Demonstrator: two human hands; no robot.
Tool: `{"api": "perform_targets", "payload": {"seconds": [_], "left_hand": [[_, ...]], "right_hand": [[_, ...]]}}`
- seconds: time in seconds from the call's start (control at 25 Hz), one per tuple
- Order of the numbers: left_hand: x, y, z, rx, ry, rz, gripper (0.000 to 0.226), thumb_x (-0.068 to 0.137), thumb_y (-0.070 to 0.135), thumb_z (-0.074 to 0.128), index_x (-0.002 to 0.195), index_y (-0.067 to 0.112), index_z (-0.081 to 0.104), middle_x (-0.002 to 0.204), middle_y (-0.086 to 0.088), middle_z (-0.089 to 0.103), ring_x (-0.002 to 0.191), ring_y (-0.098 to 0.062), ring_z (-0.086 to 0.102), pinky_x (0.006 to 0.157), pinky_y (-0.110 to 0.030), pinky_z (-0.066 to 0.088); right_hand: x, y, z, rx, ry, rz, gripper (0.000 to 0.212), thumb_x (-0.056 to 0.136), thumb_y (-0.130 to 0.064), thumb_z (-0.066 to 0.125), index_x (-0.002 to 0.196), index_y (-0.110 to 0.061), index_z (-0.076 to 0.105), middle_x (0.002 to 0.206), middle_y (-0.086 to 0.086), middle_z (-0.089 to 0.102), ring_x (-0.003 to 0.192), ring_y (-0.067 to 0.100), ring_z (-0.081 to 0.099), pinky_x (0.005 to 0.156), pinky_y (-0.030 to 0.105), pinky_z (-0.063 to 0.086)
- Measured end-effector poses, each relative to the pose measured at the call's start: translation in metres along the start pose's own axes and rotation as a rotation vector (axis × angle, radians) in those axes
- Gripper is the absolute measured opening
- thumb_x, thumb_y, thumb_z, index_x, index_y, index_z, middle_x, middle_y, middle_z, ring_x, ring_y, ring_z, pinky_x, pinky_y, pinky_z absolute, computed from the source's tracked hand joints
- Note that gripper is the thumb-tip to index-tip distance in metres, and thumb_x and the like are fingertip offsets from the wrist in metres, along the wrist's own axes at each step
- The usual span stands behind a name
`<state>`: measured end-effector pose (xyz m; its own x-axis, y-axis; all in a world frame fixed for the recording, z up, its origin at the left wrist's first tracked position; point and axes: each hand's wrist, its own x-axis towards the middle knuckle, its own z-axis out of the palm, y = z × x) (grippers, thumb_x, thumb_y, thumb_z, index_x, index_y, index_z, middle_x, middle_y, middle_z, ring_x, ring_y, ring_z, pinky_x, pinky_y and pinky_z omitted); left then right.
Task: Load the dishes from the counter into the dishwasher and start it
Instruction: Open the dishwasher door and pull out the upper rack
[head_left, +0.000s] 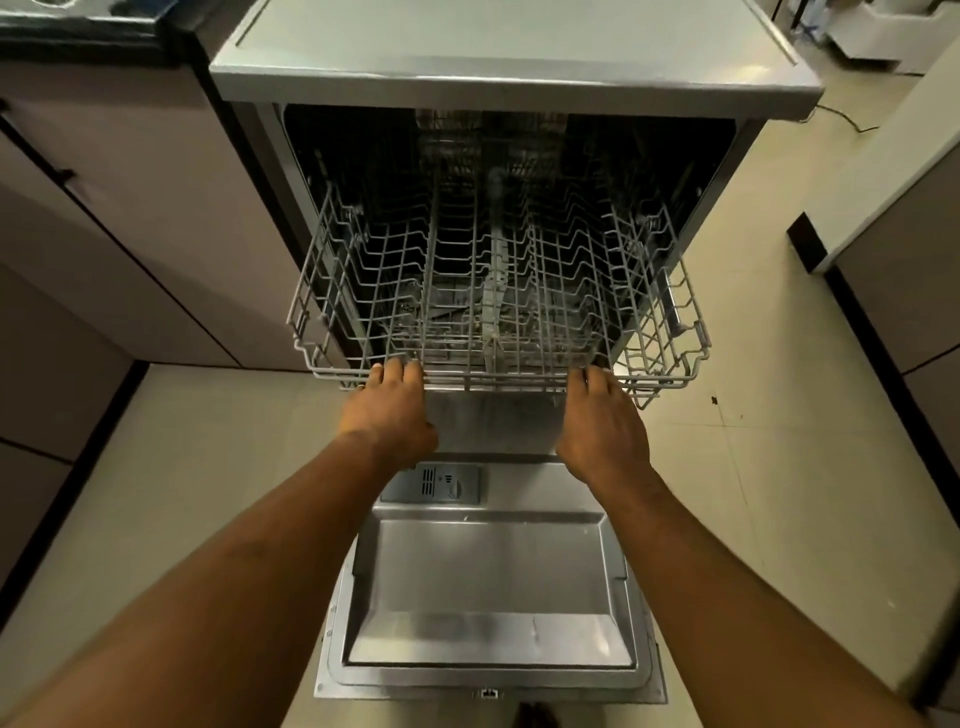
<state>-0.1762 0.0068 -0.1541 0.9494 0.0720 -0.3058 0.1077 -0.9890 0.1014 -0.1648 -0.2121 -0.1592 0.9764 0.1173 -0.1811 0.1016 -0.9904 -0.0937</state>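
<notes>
Dishwasher (509, 47) stands straight ahead of us on the tiled floor (769, 395), and its door (493, 571) lies folded down flat, nearest to us, with the steel inner face turned up. At the far end of that inner face, toward the left, sits the soap compartment (436, 483), a small grey panel with slots.

Both our arms reach forward over the door. Our left hand (387, 410) has its fingers hooked over the front rail of the wire rack (493, 383), with the thumb tucked below and to the right. Our right hand (605, 421) grips the same rail further to the right, fingertips curled over the wire; its thumb is hidden from us. The two hands are well apart, one on each side of the rack's middle.

The rack is drawn out of the machine and hangs above the door, its rows of upright prongs running front to back. A pale strip runs down its centre. Its right side wall carries a folding wire shelf (670, 312).

Behind the rack, the inside of the machine is dark, and we cannot make out much there beyond more wire.

To the left are pale cupboard fronts (130, 208), and above them, in the far left corner, the dark edge of the bench (78, 31). A thin cable (844, 120) trails on the floor to the far right.
</notes>
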Motion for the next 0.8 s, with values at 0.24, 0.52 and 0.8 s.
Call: {"api": "perform_targets", "payload": {"seconds": [0.24,0.52,0.8], "left_hand": [[-0.043,-0.007,0.016,-0.005,0.0,0.054,0.077,0.084,0.027,0.066,0.149,0.012,0.028,0.146,-0.01,0.04,0.135,-0.028,0.04,0.108,-0.042,0.043],[-0.093,-0.006,0.025,-0.047,-0.006,0.074,0.066,0.089,0.025,0.059,0.147,0.013,0.031,0.139,-0.009,0.045,0.124,-0.026,0.049,0.1,-0.037,0.048],[-0.128,0.009,0.037,0.002,0.006,0.001,0.057,0.089,0.028,0.06,0.14,0.013,0.039,0.131,-0.009,0.051,0.116,-0.026,0.053,0.095,-0.036,0.049]], "right_hand": [[-0.049,-0.006,0.009,0.005,-0.004,0.04,0.081,0.081,-0.018,0.072,0.147,-0.008,0.026,0.148,0.012,0.033,0.135,0.028,0.036,0.11,0.035,0.037],[-0.102,-0.007,0.015,0.018,-0.022,0.048,0.08,0.082,-0.019,0.072,0.147,-0.008,0.027,0.148,0.012,0.033,0.135,0.027,0.035,0.111,0.035,0.036],[-0.135,0.003,0.028,-0.005,0.002,0.03,0.08,0.079,-0.021,0.074,0.144,-0.008,0.03,0.146,0.011,0.035,0.132,0.028,0.038,0.109,0.035,0.038]]}}
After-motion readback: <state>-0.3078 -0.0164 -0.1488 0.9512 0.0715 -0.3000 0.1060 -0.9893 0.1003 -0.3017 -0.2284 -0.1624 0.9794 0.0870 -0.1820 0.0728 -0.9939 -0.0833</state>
